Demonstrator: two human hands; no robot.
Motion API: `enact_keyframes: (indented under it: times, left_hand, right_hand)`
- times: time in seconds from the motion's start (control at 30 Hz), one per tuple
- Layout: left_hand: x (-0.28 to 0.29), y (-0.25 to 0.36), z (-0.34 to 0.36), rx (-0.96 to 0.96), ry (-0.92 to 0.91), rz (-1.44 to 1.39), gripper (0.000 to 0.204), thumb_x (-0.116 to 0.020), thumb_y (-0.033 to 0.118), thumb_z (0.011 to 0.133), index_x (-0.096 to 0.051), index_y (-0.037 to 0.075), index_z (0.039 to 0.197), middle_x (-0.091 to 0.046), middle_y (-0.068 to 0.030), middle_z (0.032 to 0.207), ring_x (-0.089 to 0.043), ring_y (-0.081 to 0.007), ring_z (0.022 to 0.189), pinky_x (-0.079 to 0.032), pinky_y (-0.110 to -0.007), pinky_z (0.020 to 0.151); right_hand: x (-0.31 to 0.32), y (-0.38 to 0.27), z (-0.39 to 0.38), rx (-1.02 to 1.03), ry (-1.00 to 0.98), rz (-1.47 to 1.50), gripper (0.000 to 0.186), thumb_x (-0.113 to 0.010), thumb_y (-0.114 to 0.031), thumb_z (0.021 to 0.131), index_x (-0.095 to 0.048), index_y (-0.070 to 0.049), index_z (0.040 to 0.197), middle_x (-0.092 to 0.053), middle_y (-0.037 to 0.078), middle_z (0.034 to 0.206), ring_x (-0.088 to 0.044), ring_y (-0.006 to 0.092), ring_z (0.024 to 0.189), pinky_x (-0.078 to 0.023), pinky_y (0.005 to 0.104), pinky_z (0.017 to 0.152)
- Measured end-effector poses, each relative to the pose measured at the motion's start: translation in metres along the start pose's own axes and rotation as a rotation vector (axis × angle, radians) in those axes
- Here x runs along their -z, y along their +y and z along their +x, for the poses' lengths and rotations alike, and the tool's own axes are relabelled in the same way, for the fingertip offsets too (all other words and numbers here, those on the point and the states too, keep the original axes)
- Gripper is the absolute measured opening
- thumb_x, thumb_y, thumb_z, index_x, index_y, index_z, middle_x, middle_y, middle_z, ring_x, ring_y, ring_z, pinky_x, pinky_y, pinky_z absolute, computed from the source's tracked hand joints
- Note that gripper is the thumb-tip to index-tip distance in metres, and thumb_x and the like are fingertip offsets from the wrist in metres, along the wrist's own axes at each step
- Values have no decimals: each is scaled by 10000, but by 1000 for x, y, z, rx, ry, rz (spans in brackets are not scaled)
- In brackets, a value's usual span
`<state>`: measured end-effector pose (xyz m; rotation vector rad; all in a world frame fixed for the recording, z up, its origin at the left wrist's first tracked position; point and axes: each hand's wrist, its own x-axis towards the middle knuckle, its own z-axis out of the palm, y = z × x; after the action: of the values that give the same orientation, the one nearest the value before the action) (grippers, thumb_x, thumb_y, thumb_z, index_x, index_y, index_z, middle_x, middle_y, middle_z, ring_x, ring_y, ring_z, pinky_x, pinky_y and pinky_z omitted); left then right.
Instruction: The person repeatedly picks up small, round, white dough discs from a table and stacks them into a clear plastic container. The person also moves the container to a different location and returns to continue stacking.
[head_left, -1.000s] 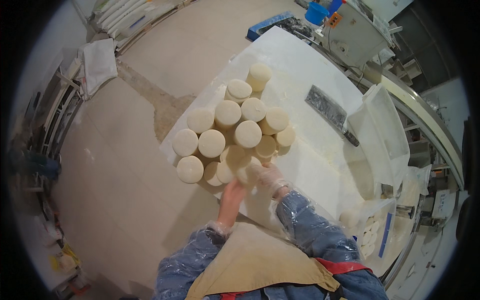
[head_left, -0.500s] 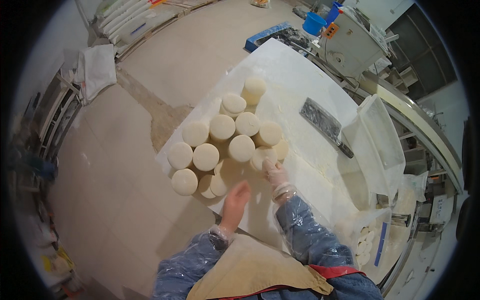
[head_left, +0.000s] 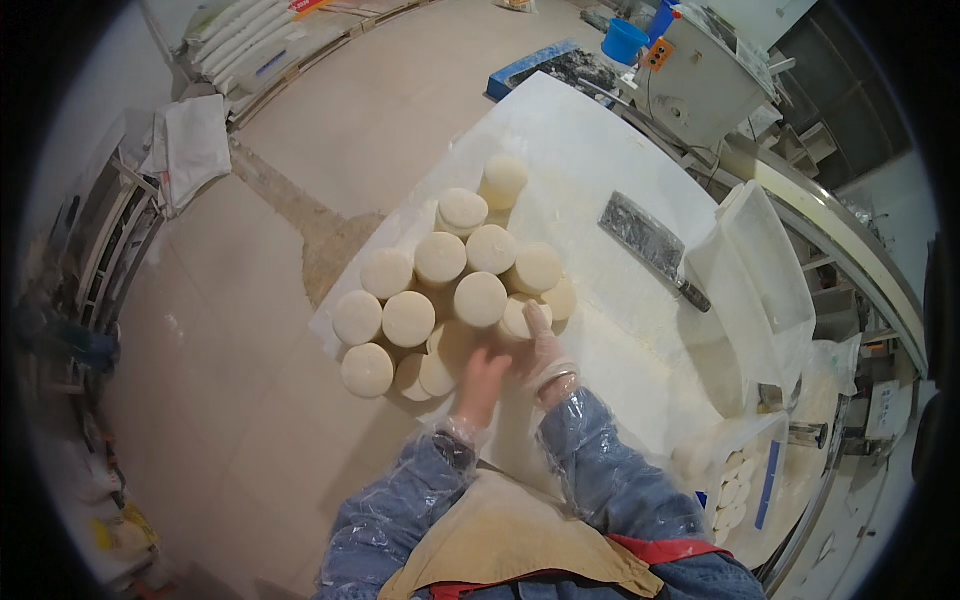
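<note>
Rounds bunched at the left, two hands at their near side

We see a crowd of pale rounds (head_left: pixel 438 258) on the left part of the white table (head_left: pixel 620 330), most standing on end with flat tops up. We take it that they stand this way because the flat ends sit steadily, and that the close bunching lets them brace one another. At the near side, a tilted round (head_left: pixel 443 362) leans among its neighbours, which perhaps prop it.

The right hand (head_left: pixel 543 352), in clear plastic, has its thumb on the rim of the bunch's near right round (head_left: pixel 518 317). Its other fingers are mostly hidden, so we cannot tell whether it grips or merely steadies. The left hand (head_left: pixel 484 382) is blurred beside the tilted round; we cannot tell whether its fingers close on anything. The hands are near each other but apart.

The cleaver (head_left: pixel 645 237) lies flat to the right, well apart from the rounds, its handle toward the near right, which would suit a right-handed reach. Beyond it on the right stands a whitish bin (head_left: pixel 765 275), and white slices (head_left: pixel 735 490) sit at the near right, grouped away from the rounds.
</note>
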<state>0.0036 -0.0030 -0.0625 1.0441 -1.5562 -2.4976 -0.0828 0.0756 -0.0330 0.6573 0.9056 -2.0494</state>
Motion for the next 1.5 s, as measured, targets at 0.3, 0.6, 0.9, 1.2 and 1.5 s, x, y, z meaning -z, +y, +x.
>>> enact_keyframes:
  times: [0.3,0.6,0.9,1.2,1.5]
  left_hand:
    - [-10,20,-43,-117,-69,50,397,-516,67,835,-446,-30,1213,-525,-83,1159,-512,-156,1011,-390,-280,907]
    - [30,-3,-119,96,-99,113,311,-505,45,868,-505,0,1175,-563,-87,1081,-541,-145,1016,-419,-266,887]
    - [48,7,-123,101,79,177,241,-497,68,891,-542,-1,1117,-599,-73,962,-571,-138,917,-449,-252,818]
    - [36,3,-125,-4,-142,140,201,-502,53,881,-561,-27,1056,-610,-86,920,-584,-138,862,-459,-261,809]
    - [44,1,-123,-28,-143,134,191,-506,89,886,-576,10,1045,-616,-65,886,-588,-118,822,-463,-238,737]
  right_hand:
    - [-7,11,-28,489,278,-226,613,-703,-145,744,-353,-24,1233,-518,92,1078,-535,216,946,-460,329,812]
    - [47,0,-51,1308,243,-1432,585,-709,-82,638,-508,-101,1187,-542,150,1020,-549,307,961,-459,372,810]
    - [51,1,-46,1206,57,-1016,563,-705,-96,590,-541,-93,1128,-496,177,1090,-516,337,980,-435,397,831]
    - [35,-9,-41,1330,-19,-1518,573,-667,-45,592,-541,-95,1149,-507,174,1090,-491,364,998,-418,410,856]
    - [50,-2,-34,1261,-12,-1578,552,-682,-84,646,-513,-61,1171,-497,193,1125,-494,343,1019,-409,416,871]
